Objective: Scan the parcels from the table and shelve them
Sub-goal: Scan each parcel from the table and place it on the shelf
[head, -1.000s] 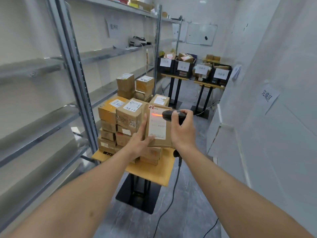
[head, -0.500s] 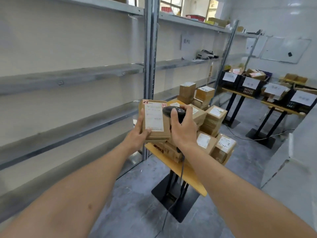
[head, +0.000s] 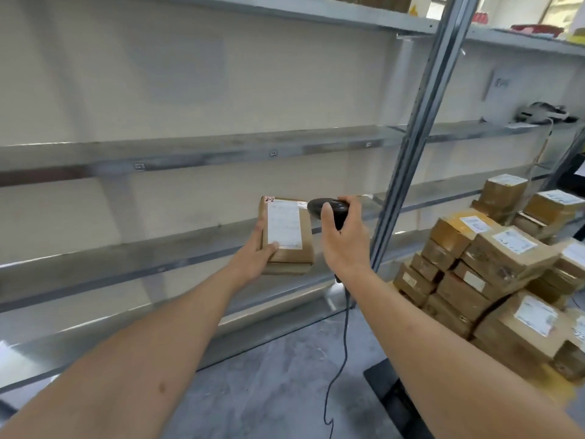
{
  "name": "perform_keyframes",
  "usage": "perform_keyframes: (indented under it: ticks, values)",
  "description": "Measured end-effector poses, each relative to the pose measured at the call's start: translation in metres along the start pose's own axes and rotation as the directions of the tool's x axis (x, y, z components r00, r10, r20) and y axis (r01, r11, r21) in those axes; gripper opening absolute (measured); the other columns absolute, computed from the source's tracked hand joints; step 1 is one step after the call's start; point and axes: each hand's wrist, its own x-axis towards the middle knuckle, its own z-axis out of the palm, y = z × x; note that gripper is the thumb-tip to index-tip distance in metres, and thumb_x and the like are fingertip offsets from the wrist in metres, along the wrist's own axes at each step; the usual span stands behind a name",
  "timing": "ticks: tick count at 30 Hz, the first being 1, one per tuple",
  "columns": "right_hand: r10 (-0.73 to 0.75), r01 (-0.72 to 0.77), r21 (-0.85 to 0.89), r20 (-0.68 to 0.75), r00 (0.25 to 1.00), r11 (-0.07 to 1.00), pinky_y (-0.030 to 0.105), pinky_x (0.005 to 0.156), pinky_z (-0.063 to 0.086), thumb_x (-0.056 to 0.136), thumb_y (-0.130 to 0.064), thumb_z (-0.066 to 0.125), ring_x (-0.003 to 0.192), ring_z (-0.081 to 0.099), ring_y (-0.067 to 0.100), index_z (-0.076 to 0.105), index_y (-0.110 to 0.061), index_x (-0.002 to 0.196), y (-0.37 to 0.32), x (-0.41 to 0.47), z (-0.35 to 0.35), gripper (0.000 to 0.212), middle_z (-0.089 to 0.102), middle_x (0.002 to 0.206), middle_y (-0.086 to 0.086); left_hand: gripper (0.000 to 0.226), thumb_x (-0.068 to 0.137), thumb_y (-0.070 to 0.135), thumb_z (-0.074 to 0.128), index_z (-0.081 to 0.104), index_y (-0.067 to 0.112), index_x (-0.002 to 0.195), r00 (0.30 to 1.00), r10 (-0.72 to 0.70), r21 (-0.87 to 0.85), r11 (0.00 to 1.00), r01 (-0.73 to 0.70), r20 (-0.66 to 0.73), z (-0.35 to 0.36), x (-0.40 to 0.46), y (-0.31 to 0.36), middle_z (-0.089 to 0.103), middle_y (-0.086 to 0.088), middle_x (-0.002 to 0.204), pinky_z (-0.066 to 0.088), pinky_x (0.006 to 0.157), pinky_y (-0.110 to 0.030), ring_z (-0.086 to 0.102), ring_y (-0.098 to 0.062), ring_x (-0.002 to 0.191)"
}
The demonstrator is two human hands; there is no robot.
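In front of the metal shelving (head: 196, 147), both arms are stretched out at mid-shelf height. Left hand (head: 253, 258) grips a flat cardboard parcel (head: 289, 239) from its left edge and underside, thumb curled onto the lower corner of the white label (head: 284, 226). Parcel is held up in the air, label facing the camera, tilted slightly, just in front of the shelf board (head: 126, 258) and not resting on it. Red "2-2" tag (head: 269, 199) at the parcel's top left corner.

Right hand (head: 343, 245) is wrapped around a black barcode scanner (head: 327, 207), thumb over its head. Scanner head sits just right of the parcel's top right corner, close to it; cannot tell if they touch. Scanner cable (head: 340, 359) hangs down from below the wrist to the grey floor (head: 278, 391).

Right of the shelf upright (head: 421, 122): stack of taped cardboard boxes (head: 493, 270), most with white labels, piled several layers high on the table (head: 566, 386), only a sliver of its yellow top visible. Black table base (head: 389, 394) on the floor below. Blurred grey device (head: 543, 112) on the upper shelf at right.
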Motion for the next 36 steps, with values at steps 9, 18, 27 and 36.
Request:
perform_keyframes:
  ticks: [9, 18, 27, 36]
  values:
    - [-0.026, 0.023, 0.014, 0.202, 0.979, 1.0, 0.023, 0.066, 0.044, 0.108, -0.046, 0.049, 0.085, 0.062, 0.007, 0.044, -0.032, 0.137, -0.04, -0.011, 0.167, 0.032, 0.065, 0.104, -0.004, 0.078, 0.11, 0.036, 0.051, -0.003, 0.074, 0.151, 0.971, -0.183, -0.069, 0.982, 0.174, -0.156, -0.152, -0.032, -0.089, 0.041, 0.018, 0.154, 0.052, 0.101, -0.053, 0.052, -0.027, 0.134]
    - [-0.068, 0.041, 0.078, 0.379, 0.923, 0.996, 0.038, 0.078, 0.056, 0.106, -0.047, 0.05, 0.085, 0.066, 0.017, 0.043, -0.033, 0.133, -0.071, -0.005, 0.315, 0.031, 0.068, 0.099, -0.004, 0.069, 0.106, 0.05, 0.052, 0.003, 0.083, 0.143, 0.865, -0.384, -0.094, 0.923, 0.374, -0.324, -0.261, -0.057, -0.161, 0.052, 0.009, 0.15, 0.058, 0.094, -0.049, 0.059, -0.025, 0.121]
    - [-0.109, 0.02, 0.16, 0.569, 0.815, 0.987, 0.017, 0.065, 0.043, 0.108, -0.042, 0.051, 0.086, 0.063, 0.009, 0.043, -0.027, 0.139, -0.082, 0.024, 0.471, 0.035, 0.066, 0.106, -0.002, 0.068, 0.109, 0.044, 0.05, 0.006, 0.08, 0.145, 0.738, -0.538, -0.215, 0.842, 0.495, -0.408, -0.356, -0.033, -0.232, 0.056, 0.008, 0.143, 0.055, 0.095, -0.061, 0.064, -0.027, 0.115]
    - [-0.149, 0.058, 0.149, 0.724, 0.673, 0.987, 0.034, 0.077, 0.053, 0.106, -0.047, 0.051, 0.088, 0.067, 0.019, 0.044, -0.029, 0.139, -0.103, 0.033, 0.599, 0.038, 0.069, 0.103, 0.0, 0.07, 0.112, 0.033, 0.046, 0.004, 0.067, 0.156, 0.591, -0.658, -0.309, 0.748, 0.587, -0.467, -0.439, -0.025, -0.294, 0.062, -0.003, 0.132, 0.05, 0.067, -0.034, 0.062, -0.017, 0.088]
